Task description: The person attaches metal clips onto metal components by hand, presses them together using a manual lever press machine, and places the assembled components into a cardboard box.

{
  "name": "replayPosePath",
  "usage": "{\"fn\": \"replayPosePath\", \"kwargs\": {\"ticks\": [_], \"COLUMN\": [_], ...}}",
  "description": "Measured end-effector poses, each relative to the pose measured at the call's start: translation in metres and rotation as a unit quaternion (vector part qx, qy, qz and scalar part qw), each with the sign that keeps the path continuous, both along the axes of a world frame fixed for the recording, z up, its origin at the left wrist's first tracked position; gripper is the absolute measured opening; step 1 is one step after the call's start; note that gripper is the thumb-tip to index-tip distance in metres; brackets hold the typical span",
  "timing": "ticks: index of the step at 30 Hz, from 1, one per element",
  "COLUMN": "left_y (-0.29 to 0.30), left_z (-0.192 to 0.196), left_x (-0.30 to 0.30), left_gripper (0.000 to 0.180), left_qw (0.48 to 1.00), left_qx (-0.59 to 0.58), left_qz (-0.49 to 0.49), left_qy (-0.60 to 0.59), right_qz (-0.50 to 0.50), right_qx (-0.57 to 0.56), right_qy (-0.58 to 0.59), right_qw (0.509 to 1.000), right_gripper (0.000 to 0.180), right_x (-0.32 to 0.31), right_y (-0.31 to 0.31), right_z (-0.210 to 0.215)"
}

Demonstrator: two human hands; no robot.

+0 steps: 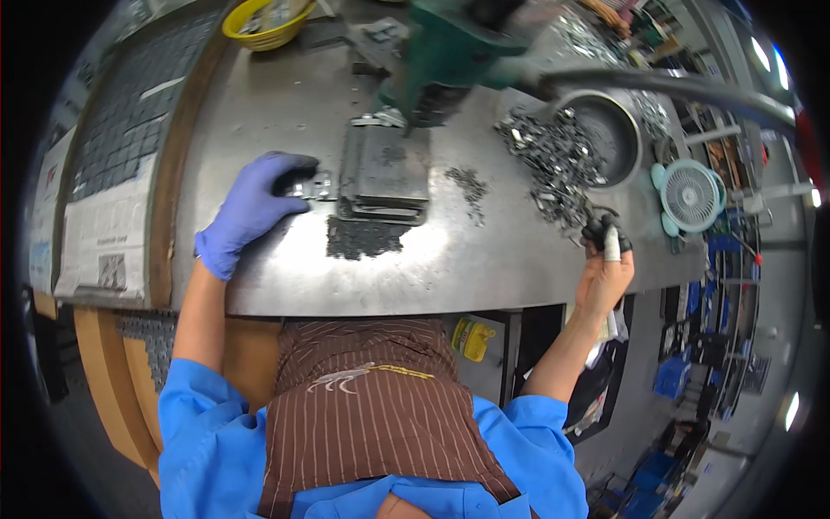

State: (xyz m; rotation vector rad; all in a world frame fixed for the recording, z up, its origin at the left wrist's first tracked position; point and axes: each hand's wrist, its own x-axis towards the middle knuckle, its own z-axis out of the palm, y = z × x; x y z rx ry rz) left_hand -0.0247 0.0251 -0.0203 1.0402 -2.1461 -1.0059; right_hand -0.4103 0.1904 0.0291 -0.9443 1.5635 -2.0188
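Observation:
My left hand (pixel 251 203), in a purple glove, rests by small flat metal pieces (pixel 318 187) on the bench. Its thumb and fingers curve apart on either side of them. Just right of these pieces stands a dark rectangular metal die block (pixel 386 169), beneath a green press head (pixel 450 60). At the near right edge of a heap of small shiny metal parts (pixel 553 160), my right hand (pixel 607 259) is raised with its fingers pinched together. Dark coverings and one white covering are on its fingers. Whatever lies between those fingertips is too small to make out.
The press's long lever (pixel 666 82) reaches over the right side. A round metal pan (pixel 635 138) and a turquoise fan (pixel 690 195) stand there. Dark scraps (pixel 367 240) lie before the block. Left are a wooden-edged tray (pixel 164 199) of flat pieces and a yellow basket (pixel 268 39).

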Motion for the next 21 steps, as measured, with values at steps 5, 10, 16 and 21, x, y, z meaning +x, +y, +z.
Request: {"fn": "replayPosePath", "kwargs": {"ticks": [5, 10, 16, 21], "left_y": [0.002, -0.003, 0.015, 0.050], "left_z": [0.006, 0.004, 0.014, 0.013], "left_x": [-0.004, -0.011, -0.011, 0.009], "left_gripper": [0.052, 0.052, 0.055, 0.040], "left_qw": [0.999, 0.999, 0.995, 0.987], "left_qx": [0.033, 0.033, -0.099, -0.152], "left_qz": [-0.026, -0.036, 0.027, 0.018], "left_qy": [0.006, -0.019, -0.019, -0.052], "right_qz": [-0.087, -0.112, -0.118, -0.030], "right_qx": [0.171, 0.310, 0.341, 0.282], "right_qy": [0.143, 0.340, 0.573, 0.665], "right_qw": [0.971, 0.881, 0.736, 0.690], "right_gripper": [0.015, 0.017, 0.004, 0.008], "right_x": [-0.028, -0.034, -0.033, -0.052], "right_y": [0.016, 0.015, -0.013, -0.022], "right_z": [-0.026, -0.042, -0.054, -0.060]}}
